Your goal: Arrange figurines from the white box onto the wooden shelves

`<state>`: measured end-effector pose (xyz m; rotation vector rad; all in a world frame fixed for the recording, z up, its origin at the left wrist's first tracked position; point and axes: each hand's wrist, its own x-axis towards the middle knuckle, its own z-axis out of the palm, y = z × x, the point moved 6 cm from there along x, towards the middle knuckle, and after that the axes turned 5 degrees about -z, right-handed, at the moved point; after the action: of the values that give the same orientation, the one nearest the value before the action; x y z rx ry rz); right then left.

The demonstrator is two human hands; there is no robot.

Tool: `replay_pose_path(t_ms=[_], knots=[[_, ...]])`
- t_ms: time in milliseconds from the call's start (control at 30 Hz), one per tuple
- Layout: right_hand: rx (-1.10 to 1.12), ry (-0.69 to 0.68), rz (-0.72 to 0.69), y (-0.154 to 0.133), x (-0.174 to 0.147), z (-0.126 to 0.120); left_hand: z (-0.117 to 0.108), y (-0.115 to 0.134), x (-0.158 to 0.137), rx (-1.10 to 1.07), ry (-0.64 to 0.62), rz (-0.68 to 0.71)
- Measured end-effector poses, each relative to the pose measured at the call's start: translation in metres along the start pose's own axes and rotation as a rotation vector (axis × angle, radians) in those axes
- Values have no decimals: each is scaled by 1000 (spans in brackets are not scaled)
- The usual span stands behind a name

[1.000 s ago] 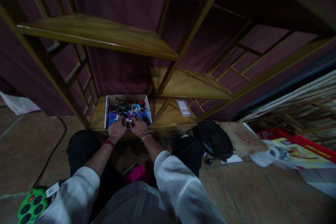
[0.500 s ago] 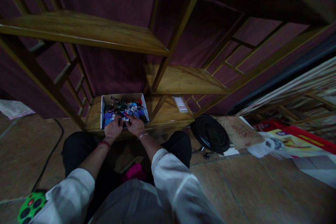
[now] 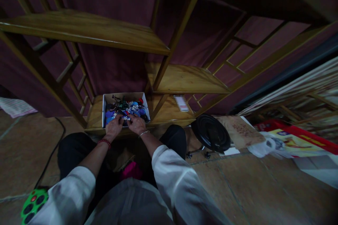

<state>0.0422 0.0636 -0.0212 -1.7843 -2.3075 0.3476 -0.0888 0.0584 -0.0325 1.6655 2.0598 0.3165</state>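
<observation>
Small blue-and-white piece (image 3: 126,117) | long axis roughly left-right, facing unclear | left hand (image 3: 114,127), right hand (image 3: 137,124) pinching it

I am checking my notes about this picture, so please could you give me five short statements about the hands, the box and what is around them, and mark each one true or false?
1. The left hand and the right hand are both at the white cardboard box. True.
2. The box stands on the tiled floor. False: it stands on the lowest visible board of the wooden shelf unit.
3. Some of the trinkets in the box are blue. True.
4. The red bracelet is on the right wrist. False: the red bracelet is on the left wrist.
5. The black round stool stands to the right of the box. True.
</observation>
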Motion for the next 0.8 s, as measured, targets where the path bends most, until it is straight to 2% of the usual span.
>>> replay_pose_path(t_ms=[267, 533, 800], knots=[[-12, -29, -4, -2, 0, -2, 2, 1, 2, 32, -4, -79], [14, -44, -3, 0, 3, -1, 7, -2, 6, -26, -5, -28], [14, -16, -14, 1, 3, 2, 6, -3, 7, 39, -6, -44]])
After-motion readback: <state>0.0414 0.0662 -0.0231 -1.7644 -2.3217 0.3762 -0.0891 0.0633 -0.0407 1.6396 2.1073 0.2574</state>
